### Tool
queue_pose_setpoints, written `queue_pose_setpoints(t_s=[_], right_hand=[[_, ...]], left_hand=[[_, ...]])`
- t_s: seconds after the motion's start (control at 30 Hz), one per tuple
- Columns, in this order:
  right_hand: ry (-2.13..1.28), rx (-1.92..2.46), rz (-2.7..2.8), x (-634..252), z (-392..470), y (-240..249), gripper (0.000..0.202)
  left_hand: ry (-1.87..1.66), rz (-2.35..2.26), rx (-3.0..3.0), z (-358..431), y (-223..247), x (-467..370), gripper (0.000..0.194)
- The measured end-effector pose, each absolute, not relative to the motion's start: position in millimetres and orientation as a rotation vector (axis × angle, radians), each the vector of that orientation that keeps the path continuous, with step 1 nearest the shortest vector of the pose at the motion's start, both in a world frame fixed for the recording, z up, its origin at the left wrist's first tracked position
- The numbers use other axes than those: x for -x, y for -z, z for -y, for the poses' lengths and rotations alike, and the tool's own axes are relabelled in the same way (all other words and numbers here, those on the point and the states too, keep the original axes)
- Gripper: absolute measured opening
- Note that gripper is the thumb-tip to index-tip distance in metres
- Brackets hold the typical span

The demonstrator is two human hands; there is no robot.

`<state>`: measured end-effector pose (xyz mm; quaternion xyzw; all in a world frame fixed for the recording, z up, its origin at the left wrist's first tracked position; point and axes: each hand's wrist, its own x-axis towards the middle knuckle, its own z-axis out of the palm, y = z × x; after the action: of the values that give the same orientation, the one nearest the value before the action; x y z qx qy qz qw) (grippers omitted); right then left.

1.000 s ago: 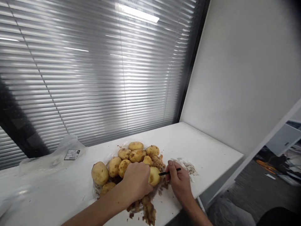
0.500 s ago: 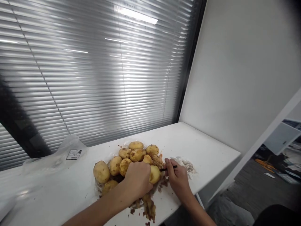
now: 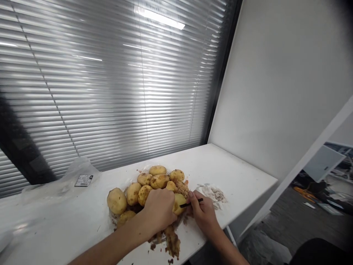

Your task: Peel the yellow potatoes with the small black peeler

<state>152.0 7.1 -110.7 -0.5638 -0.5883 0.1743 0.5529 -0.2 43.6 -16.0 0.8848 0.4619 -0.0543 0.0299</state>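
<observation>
My left hand (image 3: 159, 209) is closed around a pale yellow potato (image 3: 179, 203) at the near edge of a pile of several potatoes (image 3: 143, 186) on a white table (image 3: 237, 176). My right hand (image 3: 204, 213) grips a thin black peeler (image 3: 193, 202), its tip against the held potato's right side. Brown peelings (image 3: 172, 241) lie under and in front of my left hand.
A clear plastic bag (image 3: 68, 182) with a label lies at the table's back left. A smear of peelings (image 3: 213, 192) sits right of my hands. Closed blinds stand behind the table, a white wall to the right. The table's near-right edge drops to the floor.
My right hand has slid left, bringing the peeler in against the potato. The view has shifted slightly; the left hand keeps its hold.
</observation>
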Motion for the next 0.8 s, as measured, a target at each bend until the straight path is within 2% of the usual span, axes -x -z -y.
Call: queue_pose_setpoints(t_s=[0.43, 0.6, 0.8], right_hand=[[-0.306, 1.368, 1.422, -162.9, -13.6, 109.2, 0.046], [-0.477, 1.315, 1.411, -162.5, -14.7, 109.0, 0.050], [-0.416, 1.391, 1.371, -163.0, -15.7, 104.7, 0.048]], left_hand=[[0.145, -1.415, -2.734, -46.8, 19.8, 1.1, 0.026], [0.143, -1.439, -2.724, -47.0, 19.8, 1.9, 0.026], [0.159, -1.414, -2.716, -46.0, 17.5, 1.4, 0.027]])
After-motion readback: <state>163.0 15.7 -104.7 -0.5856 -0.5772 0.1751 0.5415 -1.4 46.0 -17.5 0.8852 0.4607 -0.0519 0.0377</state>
